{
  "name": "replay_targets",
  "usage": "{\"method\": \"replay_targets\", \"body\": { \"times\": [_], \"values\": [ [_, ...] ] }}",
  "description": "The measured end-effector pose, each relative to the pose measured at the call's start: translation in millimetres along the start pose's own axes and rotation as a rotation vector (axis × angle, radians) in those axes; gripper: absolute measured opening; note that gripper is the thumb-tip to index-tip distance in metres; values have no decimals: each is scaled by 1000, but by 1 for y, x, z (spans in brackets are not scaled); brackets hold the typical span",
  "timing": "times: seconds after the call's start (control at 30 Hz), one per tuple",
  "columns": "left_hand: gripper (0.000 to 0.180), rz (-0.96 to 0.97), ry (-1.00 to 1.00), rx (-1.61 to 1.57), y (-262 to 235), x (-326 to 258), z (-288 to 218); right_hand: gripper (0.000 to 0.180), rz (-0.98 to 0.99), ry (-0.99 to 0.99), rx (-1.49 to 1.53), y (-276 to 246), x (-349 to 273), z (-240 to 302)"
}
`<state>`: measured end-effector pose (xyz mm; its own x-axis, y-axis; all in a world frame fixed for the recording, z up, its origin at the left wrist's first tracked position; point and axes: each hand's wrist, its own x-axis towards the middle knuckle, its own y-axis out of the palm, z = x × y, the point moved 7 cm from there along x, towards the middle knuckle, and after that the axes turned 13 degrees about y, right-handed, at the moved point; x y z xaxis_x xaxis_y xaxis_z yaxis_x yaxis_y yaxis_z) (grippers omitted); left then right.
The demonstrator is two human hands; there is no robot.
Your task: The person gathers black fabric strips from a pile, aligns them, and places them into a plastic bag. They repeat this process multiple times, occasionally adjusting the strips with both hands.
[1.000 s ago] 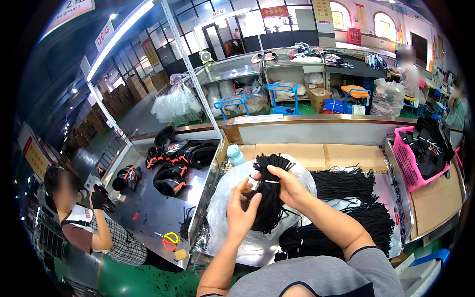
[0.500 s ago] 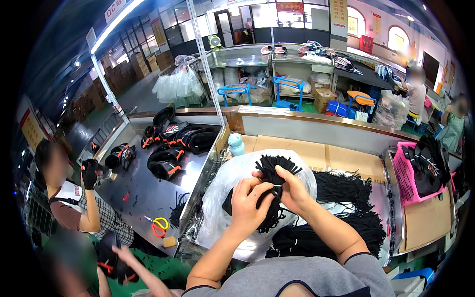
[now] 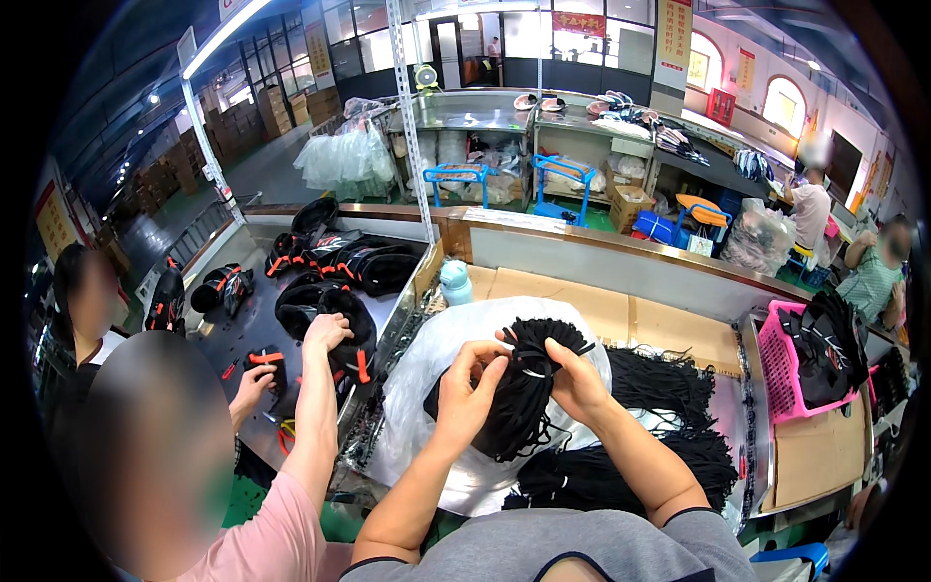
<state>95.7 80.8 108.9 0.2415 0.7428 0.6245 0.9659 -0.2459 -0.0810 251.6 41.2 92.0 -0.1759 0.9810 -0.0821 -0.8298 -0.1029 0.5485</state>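
Note:
A thick bundle of black laces stands over a clear plastic bag, bound near its top by a thin white tie. My right hand wraps round the bundle's upper right side, thumb in front. On the other side my left hand is closed, thumb and forefinger pinched together beside the tie. What sits between those fingertips is too small to make out. The plastic bag spreads beneath the bundle.
More black laces lie to the right, another tied bundle nearer me. A light-blue bottle stands behind the bag. A pink basket holds black pieces. At left, a co-worker's hand reaches among black-and-orange shoes.
My left hand has drawn slightly left off the front of the tie; my right hand keeps its hold. The co-worker in pink has leaned in over the left table, hands among the shoes.

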Motion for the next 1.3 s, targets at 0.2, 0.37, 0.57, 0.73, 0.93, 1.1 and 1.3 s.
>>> {"method": "replay_targets", "body": {
  "times": [0.2,0.37,0.57,0.73,0.93,1.1,1.3],
  "values": [
    [15,-87,389,391,-16,-33,-42,51,-51,-54,-70,2,0,11],
    [31,131,324,475,19,-13,-40,51,-117,-104,-332,6,-6,10],
    [28,183,-46,-77,26,-21,5,78,-193,-293,-827,18,-24,23],
    [21,-66,-149,-278,17,-28,17,80,-338,-319,-1033,4,-46,24],
    [41,19,95,263,33,-6,-6,53,-346,-244,-928,-15,-38,2],
    [62,362,72,475,37,24,-88,46,-355,-415,-796,15,-44,17],
    [64,333,485,683,82,6,-115,50,-377,-436,-465,-44,-44,-6]
  ]
}}
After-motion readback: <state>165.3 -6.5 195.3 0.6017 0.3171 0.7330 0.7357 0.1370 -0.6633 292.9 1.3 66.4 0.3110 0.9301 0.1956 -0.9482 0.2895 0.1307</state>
